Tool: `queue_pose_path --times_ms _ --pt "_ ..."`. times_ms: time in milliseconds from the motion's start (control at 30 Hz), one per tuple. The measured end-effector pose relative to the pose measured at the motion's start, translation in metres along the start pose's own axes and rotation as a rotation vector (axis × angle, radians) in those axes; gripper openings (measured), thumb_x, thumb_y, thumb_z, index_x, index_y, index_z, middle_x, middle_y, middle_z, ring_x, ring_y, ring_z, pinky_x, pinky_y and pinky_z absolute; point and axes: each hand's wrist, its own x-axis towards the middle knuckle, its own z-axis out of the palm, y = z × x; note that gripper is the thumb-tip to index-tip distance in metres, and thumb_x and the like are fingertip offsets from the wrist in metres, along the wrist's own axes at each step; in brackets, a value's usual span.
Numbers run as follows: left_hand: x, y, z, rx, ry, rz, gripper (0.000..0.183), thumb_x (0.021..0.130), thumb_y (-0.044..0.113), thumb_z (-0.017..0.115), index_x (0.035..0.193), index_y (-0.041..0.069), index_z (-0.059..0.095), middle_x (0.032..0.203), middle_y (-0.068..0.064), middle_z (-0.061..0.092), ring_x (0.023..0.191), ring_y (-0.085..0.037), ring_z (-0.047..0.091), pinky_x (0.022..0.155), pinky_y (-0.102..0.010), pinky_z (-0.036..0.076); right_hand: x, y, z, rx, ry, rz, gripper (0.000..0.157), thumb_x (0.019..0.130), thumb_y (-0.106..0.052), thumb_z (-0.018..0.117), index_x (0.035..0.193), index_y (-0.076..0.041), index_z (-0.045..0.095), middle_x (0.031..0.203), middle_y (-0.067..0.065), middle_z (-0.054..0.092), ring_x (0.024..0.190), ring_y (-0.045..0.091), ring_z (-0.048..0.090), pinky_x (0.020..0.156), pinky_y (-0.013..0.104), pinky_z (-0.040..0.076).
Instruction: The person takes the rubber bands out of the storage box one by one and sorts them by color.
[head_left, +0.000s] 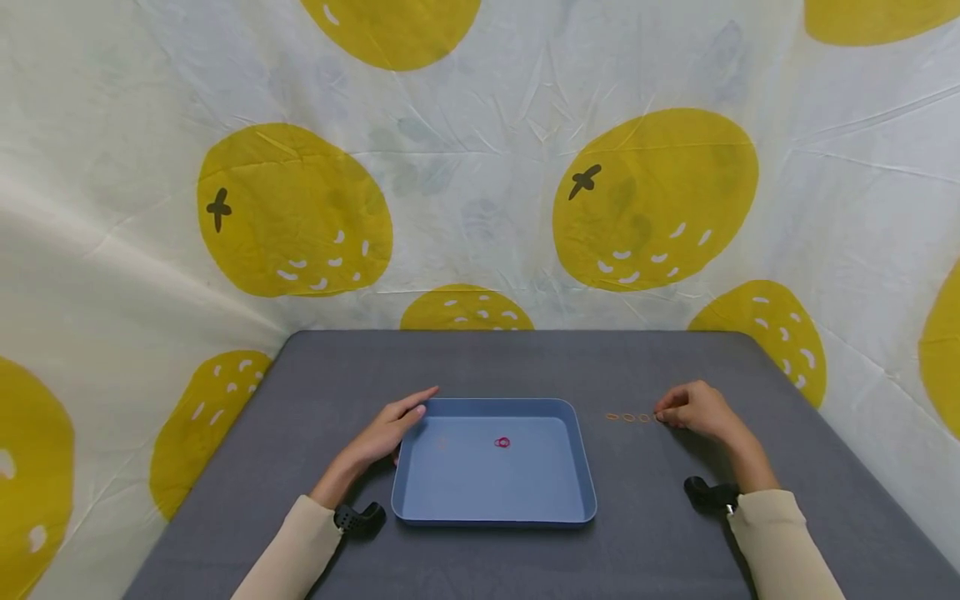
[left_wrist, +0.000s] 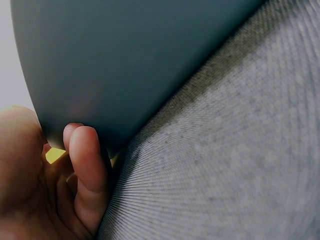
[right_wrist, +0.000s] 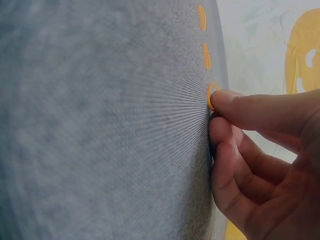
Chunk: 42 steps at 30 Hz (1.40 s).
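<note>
My left hand [head_left: 386,433] holds the blue tray [head_left: 495,508] at its far left corner. In the left wrist view, curled fingers [left_wrist: 87,155] rest against the tray's dark outer wall [left_wrist: 115,65]. To the tray's right, my right hand [head_left: 697,410] is low over the table, its thumb and fingertips pinching a small orange rubber band [right_wrist: 210,97]. That band is at the right end of a short row of orange rubber bands [head_left: 628,417] on the table. Inside the tray lie pinkish-red rubber bands [head_left: 502,442] near the middle and a faint orange one [head_left: 442,444] toward the left.
A grey cloth-covered table [head_left: 480,562] lies under everything. Behind it hangs a pale curtain [head_left: 480,200] printed with yellow fruit, which also runs down both sides. Each wrist wears a black strapped camera [head_left: 362,520].
</note>
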Motion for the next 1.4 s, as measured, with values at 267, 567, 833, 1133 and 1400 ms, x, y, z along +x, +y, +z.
queue_pose_path --times_ms 267,567,833,1133,1400 --pt "0.002 -0.003 -0.001 -0.013 -0.012 0.016 0.043 0.104 0.037 0.041 0.146 0.034 0.039 0.144 -0.006 0.044 0.037 -0.021 0.045 0.037 -0.040 0.046 0.002 0.002 0.000 -0.002 -0.003 0.004 0.011 0.085 -0.014 0.072 0.090 -0.004 0.075 0.075 0.003 0.071 0.062 0.008 0.058 0.054 0.023 0.049" --pt "0.003 -0.005 0.002 0.002 0.009 0.024 0.044 0.106 0.026 0.037 0.150 0.022 0.037 0.144 -0.013 0.043 0.037 -0.019 0.043 0.036 -0.038 0.044 0.001 0.003 -0.003 0.038 -0.032 0.031 0.015 0.089 -0.011 0.066 0.096 0.000 0.075 0.083 0.007 0.073 0.069 0.014 0.063 0.058 0.025 0.054" --pt "0.002 -0.005 0.000 -0.020 -0.011 0.023 0.044 0.104 0.033 0.040 0.148 0.029 0.038 0.144 -0.008 0.045 0.036 -0.021 0.044 0.037 -0.039 0.045 -0.001 0.000 -0.005 0.062 -0.046 0.051 0.017 0.089 -0.012 0.067 0.099 0.001 0.074 0.084 0.008 0.073 0.072 0.016 0.065 0.061 0.028 0.056" --pt "0.001 -0.003 0.002 -0.004 0.002 0.009 0.043 0.105 0.031 0.038 0.148 0.031 0.038 0.146 -0.009 0.043 0.037 -0.020 0.044 0.037 -0.039 0.046 -0.002 0.000 -0.008 0.042 -0.042 0.034 0.017 0.089 -0.013 0.067 0.098 0.000 0.074 0.084 0.008 0.073 0.072 0.016 0.066 0.061 0.029 0.056" --pt "-0.008 0.018 0.002 -0.035 -0.014 0.016 0.044 0.106 0.023 0.038 0.150 0.020 0.037 0.144 -0.015 0.044 0.037 -0.018 0.044 0.037 -0.039 0.046 -0.002 -0.005 -0.011 -0.010 -0.006 0.008 0.018 0.090 -0.014 0.067 0.100 -0.002 0.074 0.083 0.006 0.073 0.070 0.015 0.064 0.058 0.028 0.051"
